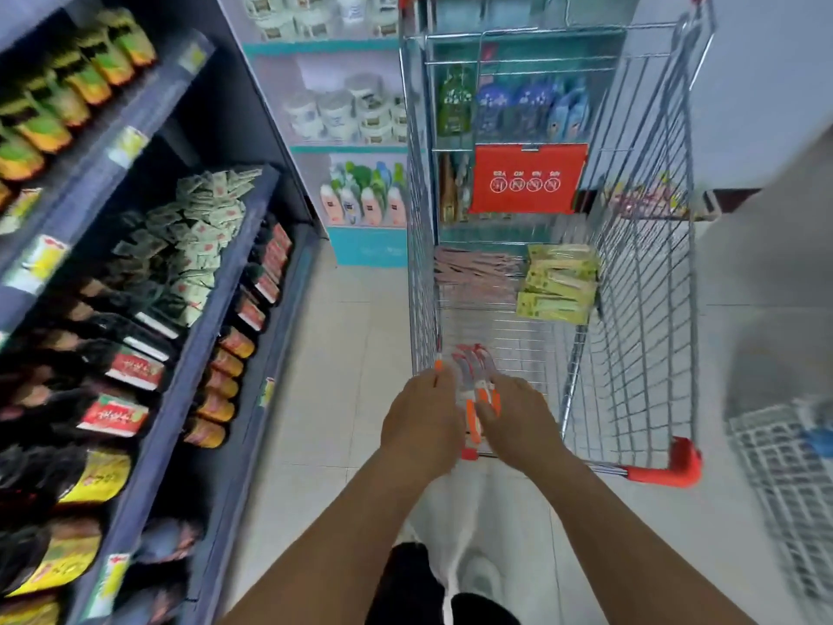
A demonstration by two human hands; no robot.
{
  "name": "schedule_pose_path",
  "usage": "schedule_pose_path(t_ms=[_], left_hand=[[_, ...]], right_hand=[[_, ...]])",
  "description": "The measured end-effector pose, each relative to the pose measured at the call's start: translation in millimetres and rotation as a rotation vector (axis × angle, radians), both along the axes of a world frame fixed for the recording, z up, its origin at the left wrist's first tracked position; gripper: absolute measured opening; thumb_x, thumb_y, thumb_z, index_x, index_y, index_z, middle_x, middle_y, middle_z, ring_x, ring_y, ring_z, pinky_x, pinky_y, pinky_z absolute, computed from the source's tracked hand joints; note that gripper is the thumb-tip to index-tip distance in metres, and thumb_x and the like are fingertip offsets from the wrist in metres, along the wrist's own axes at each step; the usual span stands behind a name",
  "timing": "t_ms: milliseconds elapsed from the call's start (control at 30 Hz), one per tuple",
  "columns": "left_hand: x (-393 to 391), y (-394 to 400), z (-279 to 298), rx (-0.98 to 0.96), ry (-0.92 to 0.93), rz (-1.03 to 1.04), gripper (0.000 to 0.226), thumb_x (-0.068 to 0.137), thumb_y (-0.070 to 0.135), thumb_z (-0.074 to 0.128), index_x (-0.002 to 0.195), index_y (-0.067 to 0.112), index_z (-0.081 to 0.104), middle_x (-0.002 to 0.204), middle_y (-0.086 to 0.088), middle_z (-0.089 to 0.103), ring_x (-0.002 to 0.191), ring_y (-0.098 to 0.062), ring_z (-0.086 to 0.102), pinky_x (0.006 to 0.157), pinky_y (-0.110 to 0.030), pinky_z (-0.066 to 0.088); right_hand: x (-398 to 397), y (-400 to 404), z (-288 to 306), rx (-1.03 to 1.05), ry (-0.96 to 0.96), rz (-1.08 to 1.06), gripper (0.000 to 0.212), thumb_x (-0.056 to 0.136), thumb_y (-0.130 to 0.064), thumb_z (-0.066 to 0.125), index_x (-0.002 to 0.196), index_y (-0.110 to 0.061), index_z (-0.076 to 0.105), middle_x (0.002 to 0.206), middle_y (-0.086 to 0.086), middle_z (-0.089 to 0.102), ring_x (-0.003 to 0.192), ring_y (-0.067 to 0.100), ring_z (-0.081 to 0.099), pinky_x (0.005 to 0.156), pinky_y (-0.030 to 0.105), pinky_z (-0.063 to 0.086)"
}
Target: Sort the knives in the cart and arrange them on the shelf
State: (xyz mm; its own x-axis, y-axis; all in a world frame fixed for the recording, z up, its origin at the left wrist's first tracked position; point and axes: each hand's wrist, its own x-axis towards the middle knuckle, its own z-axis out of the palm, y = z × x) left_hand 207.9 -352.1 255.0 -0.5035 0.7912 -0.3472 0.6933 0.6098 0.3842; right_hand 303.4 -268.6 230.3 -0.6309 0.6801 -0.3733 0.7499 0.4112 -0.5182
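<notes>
Both hands over near end of wire cart (640,309). Left hand (421,419) and right hand (518,417) together hold a bunch of orange-handled packaged knives (473,376), exact count blurred. Two more piles inside: pinkish packs (473,270), green packs (559,281). Shelf (216,281) on left.

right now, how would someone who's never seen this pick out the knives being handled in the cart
Start at the wire shopping cart with red corner bumpers. At its near end, both hands, left hand and right hand, hold a bundle of orange-handled knives in clear packaging. The orange sets them apart from the pink packs and yellow-green packs lying at the cart's far end.
</notes>
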Motion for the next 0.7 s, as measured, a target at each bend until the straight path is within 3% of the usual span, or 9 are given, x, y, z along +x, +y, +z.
schedule_pose_path(t_ms=[200,333,500,600,700], left_hand=[[-17.3,50.3,-52.6,-0.195,-0.119,-0.027,0.049,0.095,0.018,0.044,0.141,0.012,0.029,0.134,-0.009,0.041,0.123,-0.027,0.041,0.096,-0.039,0.04],[-31.3,72.8,-84.2,-0.285,-0.18,-0.027,0.06,0.091,0.016,0.055,0.143,0.01,0.025,0.138,-0.01,0.036,0.127,-0.028,0.039,0.099,-0.038,0.039],[-38.8,95.9,-122.0,-0.346,-0.208,0.052,0.065,0.092,0.011,0.05,0.148,0.012,0.016,0.148,-0.01,0.028,0.131,-0.028,0.035,0.105,-0.041,0.039],[-42.2,107.6,-146.2,-0.382,-0.225,0.12,0.061,0.088,0.006,0.05,0.143,0.014,0.024,0.142,-0.01,0.034,0.123,-0.029,0.041,0.1,-0.042,0.043],[-42.1,116.3,-171.4,-0.458,-0.197,0.116,0.071,0.084,0.01,0.063,0.143,0.014,0.024,0.142,-0.01,0.032,0.126,-0.028,0.037,0.102,-0.041,0.041]], right_hand=[[-7.8,46.7,-29.5,-0.081,-0.105,-0.042,0.048,0.099,-0.026,0.044,0.143,-0.012,0.034,0.14,0.009,0.045,0.128,0.028,0.042,0.102,0.034,0.032],[-18.7,67.6,-63.0,-0.185,-0.131,-0.145,0.049,0.097,-0.028,0.047,0.142,-0.017,0.035,0.139,0.012,0.044,0.128,0.03,0.041,0.102,0.036,0.034],[-29.7,85.0,-98.4,-0.24,-0.157,-0.12,0.055,0.098,-0.029,0.046,0.148,-0.024,0.026,0.135,0.014,0.045,0.124,0.031,0.045,0.099,0.037,0.038],[-36.2,97.1,-123.3,-0.269,-0.176,-0.083,0.057,0.098,-0.029,0.046,0.149,-0.027,0.022,0.131,0.014,0.045,0.119,0.03,0.049,0.096,0.036,0.04],[-40.0,105.9,-151.2,-0.286,-0.219,-0.033,0.06,0.097,-0.028,0.047,0.15,-0.027,0.019,0.136,0.014,0.042,0.122,0.031,0.046,0.1,0.038,0.038]])
